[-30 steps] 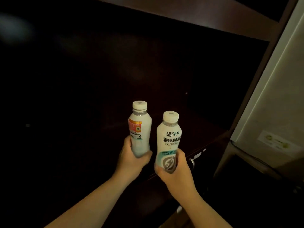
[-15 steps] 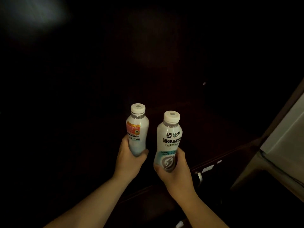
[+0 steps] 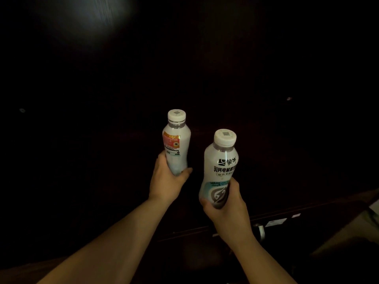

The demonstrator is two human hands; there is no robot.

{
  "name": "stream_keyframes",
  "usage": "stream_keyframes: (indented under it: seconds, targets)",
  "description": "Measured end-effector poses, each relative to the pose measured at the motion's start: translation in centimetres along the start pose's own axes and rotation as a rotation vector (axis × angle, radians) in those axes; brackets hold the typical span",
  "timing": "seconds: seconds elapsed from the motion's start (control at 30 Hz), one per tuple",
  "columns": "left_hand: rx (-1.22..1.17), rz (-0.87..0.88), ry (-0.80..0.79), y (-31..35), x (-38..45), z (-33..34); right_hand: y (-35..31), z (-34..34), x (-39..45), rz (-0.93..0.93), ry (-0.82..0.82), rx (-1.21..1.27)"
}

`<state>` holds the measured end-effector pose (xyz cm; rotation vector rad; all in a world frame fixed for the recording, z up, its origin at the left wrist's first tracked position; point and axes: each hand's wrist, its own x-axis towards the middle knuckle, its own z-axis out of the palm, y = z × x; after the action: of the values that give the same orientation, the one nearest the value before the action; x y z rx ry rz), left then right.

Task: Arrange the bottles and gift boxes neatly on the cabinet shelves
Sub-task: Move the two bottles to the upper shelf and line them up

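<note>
I hold two white drink bottles upright inside a dark cabinet bay. My left hand (image 3: 167, 181) grips the base of a bottle with an orange sticker (image 3: 176, 142), which is held further in. My right hand (image 3: 227, 210) is wrapped around the lower part of a bottle with black lettering and a grey swirl logo (image 3: 220, 171), nearer to me and slightly tilted. Both bottles carry white caps. The dark shelf (image 3: 225, 228) shows only its front edge below my hands; whether either bottle touches it is hidden in the dark.
The cabinet interior is almost black, with a pale reflection (image 3: 88, 15) at the upper left. A metal handle (image 3: 261, 230) and small white labels (image 3: 274, 222) sit on the cabinet front under my right hand. A lighter surface (image 3: 369, 218) edges in at the far right.
The view has swung left and down, so the pale wall at the right has almost left the frame. My left hand has carried its bottle further into the bay.
</note>
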<state>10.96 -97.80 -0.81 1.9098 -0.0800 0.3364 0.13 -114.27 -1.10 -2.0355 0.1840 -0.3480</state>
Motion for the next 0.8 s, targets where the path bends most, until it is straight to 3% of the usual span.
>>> stream_keyframes:
  seconds: [0.17,0.57,0.8]
  targets:
    - [0.107,0.011,0.078,0.4,0.1,0.2,-0.1,0.0,-0.2,0.018,0.002,-0.024]
    - [-0.053,-0.051,-0.071,-0.2,-0.5,-0.9,-0.4,0.0,-0.1,0.08,-0.008,-0.012]
    - [0.056,-0.017,-0.009,-0.2,-0.2,-0.7,-0.1,0.0,0.0,0.06,0.01,-0.009]
